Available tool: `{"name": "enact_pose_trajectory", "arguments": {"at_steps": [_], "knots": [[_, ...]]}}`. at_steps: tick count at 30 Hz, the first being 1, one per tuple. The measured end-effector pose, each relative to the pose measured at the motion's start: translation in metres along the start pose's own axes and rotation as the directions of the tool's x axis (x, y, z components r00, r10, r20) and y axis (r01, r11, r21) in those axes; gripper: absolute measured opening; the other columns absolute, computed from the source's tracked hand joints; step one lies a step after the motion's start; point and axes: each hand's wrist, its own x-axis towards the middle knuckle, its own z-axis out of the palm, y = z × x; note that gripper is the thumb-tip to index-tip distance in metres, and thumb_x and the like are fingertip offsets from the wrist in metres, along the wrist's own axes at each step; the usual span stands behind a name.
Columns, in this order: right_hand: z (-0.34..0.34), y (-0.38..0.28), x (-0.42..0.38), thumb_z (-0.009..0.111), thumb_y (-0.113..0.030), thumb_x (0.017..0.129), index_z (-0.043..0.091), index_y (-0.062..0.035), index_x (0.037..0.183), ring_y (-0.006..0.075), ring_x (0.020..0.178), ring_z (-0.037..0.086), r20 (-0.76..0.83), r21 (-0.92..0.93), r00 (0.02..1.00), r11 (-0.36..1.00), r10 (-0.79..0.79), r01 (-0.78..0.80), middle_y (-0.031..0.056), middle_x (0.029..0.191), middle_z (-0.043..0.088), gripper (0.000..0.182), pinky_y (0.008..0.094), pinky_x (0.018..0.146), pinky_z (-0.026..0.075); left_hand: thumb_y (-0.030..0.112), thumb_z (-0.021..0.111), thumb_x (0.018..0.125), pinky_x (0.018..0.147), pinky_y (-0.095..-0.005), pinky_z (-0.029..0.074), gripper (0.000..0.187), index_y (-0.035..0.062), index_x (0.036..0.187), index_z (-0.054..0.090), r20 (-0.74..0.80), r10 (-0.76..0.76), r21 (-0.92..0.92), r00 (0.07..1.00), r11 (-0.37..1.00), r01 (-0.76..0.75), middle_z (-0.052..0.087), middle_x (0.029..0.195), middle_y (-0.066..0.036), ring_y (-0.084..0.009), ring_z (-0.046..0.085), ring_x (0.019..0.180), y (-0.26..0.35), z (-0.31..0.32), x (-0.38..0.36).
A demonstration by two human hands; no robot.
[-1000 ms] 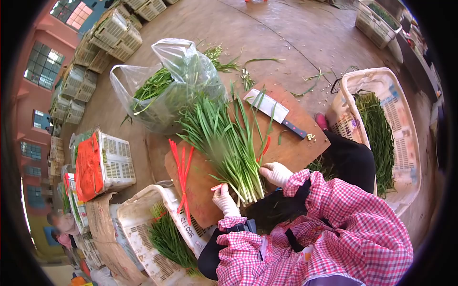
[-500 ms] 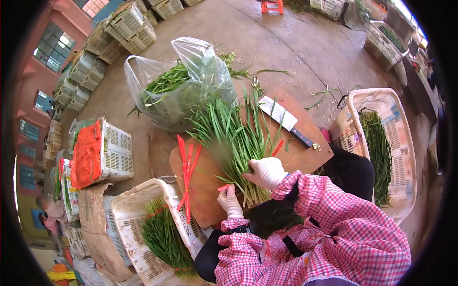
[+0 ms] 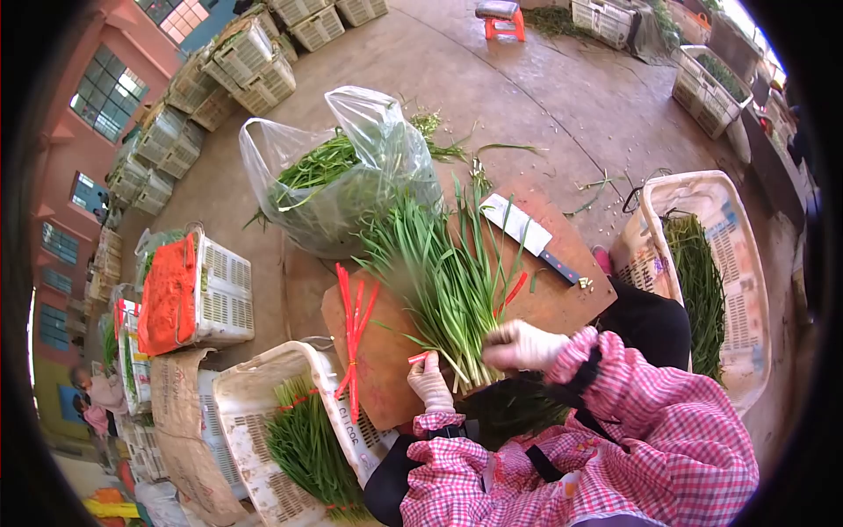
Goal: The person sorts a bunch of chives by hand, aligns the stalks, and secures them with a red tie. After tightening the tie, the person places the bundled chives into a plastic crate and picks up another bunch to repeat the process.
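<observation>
Though crate greens (image 3: pixel 307 448) are banded | greens (image 3: pixel 448 299) on board (image 3: pixel 378 386) lie loose, untied | left hand (image 3: pixel 429 386) pinches red tape (image 3: pixel 418 357) | right hand (image 3: pixel 527 345) blurred, grip unclear

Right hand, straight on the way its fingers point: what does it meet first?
Likely the pale lower stalks of the green bunch, right by the fingers of the right hand; depth is unclear, so it might pass above.
</observation>
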Motion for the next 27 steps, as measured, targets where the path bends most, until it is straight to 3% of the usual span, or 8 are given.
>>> {"name": "enact_pose_trajectory", "arguments": {"at_steps": [3, 5, 7, 9, 14, 20, 23, 27], "knots": [[0.008, 0.015, -0.056, 0.059, -0.022, 0.085, 0.064, -0.0036, 0.095, 0.0133, 0.074, 0.057, 0.421, -0.263, 0.907, 0.956, -0.007, 0.129, 0.0057, 0.076, 0.061, 0.021, 0.0315, 0.068, 0.047, 0.016, 0.065, 0.081, 0.057, -0.0232, 0.041, 0.015, 0.0022, 0.074, 0.065, 0.008, -0.085, -0.111, 0.996, 0.99, 0.086, 0.061, 0.069, 0.002, -0.0064, 0.051, 0.061, -0.011, -0.003, 0.008], [0.01, 0.035, -0.081, 0.058, -0.028, 0.085, 0.064, -0.0055, 0.092, 0.0274, 0.08, 0.063, 0.534, -0.526, 0.845, 0.792, 0.023, 0.311, 0.014, 0.082, 0.065, 0.024, 0.0365, 0.071, 0.049, 0.017, 0.064, 0.081, 0.058, -0.0244, 0.04, 0.019, 0.0021, 0.071, 0.067, 0.007, 0.103, 0.039, 0.995, 0.994, -0.103, 0.061, 0.069, 0.002, -0.0062, 0.05, 0.062, -0.011, -0.004, 0.01], [0.007, 0.046, -0.091, 0.059, -0.032, 0.082, 0.064, -0.0067, 0.091, 0.0326, 0.08, 0.064, 0.251, -0.965, 0.857, 0.187, 0.449, 0.185, 0.014, 0.081, 0.066, 0.028, 0.0414, 0.068, 0.051, 0.019, 0.064, 0.082, 0.057, -0.0247, 0.042, 0.017, 0.0023, 0.077, 0.067, 0.032, 0.085, 0.113, 0.996, 0.99, -0.088, 0.063, 0.072, 0.001, -0.0079, 0.053, 0.062, -0.008, -0.007, 0.011], [-0.009, 0.065, -0.093, 0.06, -0.035, 0.079, 0.064, -0.0088, 0.095, 0.0334, 0.074, 0.064, 0.124, -0.985, 0.891, -0.056, 0.438, 0.164, 0.0123, 0.076, 0.066, 0.031, 0.0439, 0.065, 0.052, 0.019, 0.063, 0.082, 0.057, -0.026, 0.048, 0.016, 0.0026, 0.083, 0.066, 0.066, -0.078, -0.051, 0.995, 0.995, 0.081, 0.065, 0.077, -0.002, -0.012, 0.059, 0.062, -0.001, -0.006, 0.005], [0.015, 0.042, -0.086, 0.059, -0.035, 0.079, 0.058, -0.0129, 0.112, 0.0333, 0.071, 0.062, 0.282, -0.882, 0.959, 0.392, -0.003, 0.261, 0.0121, 0.076, 0.064, 0.039, 0.0423, 0.063, 0.051, 0.017, 0.062, 0.081, 0.059, -0.0295, 0.052, 0.017, 0.0024, 0.091, 0.063, 0.164, -0.16, -0.101, 0.973, 0.979, 0.178, 0.067, 0.085, -0.009, -0.0207, 0.065, 0.07, 0.01, -0.009, 0.003], [0.035, 0.094, -0.012, 0.059, -0.03, 0.078, 0.06, -0.0104, 0.099, 0.0354, 0.075, 0.062, 0.351, -0.745, 0.881, 0.475, -0.318, 0.469, 0.0151, 0.08, 0.064, 0.029, 0.0439, 0.068, 0.05, 0.015, 0.063, 0.082, 0.055, -0.0269, 0.053, 0.014, 0.0023, 0.087, 0.065, 0.268, -0.156, -0.095, 0.951, 0.978, 0.187, 0.067, 0.082, -0.009, -0.0188, 0.066, 0.065, 0.02, -0.003, 0.0], [0.036, 0.095, -0.002, 0.058, -0.029, 0.08, 0.06, -0.0112, 0.101, 0.035, 0.085, 0.061, 0.055, -0.847, 0.968, 0.503, -0.245, 0.175, 0.0163, 0.088, 0.064, 0.027, 0.0428, 0.076, 0.049, 0.015, 0.063, 0.081, 0.055, -0.0273, 0.053, 0.014, 0.0025, 0.087, 0.065, 0.265, -0.162, -0.023, 0.951, 0.985, 0.174, 0.067, 0.081, -0.008, -0.0184, 0.066, 0.065, 0.028, -0.003, -0.005], [0.037, 0.119, -0.022, 0.058, -0.027, 0.08, 0.059, -0.0146, 0.112, 0.0336, 0.09, 0.061, 0.115, -0.645, 0.974, 0.732, -0.194, 0.222, 0.0147, 0.097, 0.064, 0.034, 0.0406, 0.079, 0.049, 0.015, 0.064, 0.081, 0.055, -0.0274, 0.052, 0.015, 0.0022, 0.088, 0.065, 0.2, -0.134, -0.04, 0.971, 0.989, 0.144, 0.067, 0.08, -0.008, -0.0174, 0.065, 0.063, 0.009, -0.009, 0.004]]}}
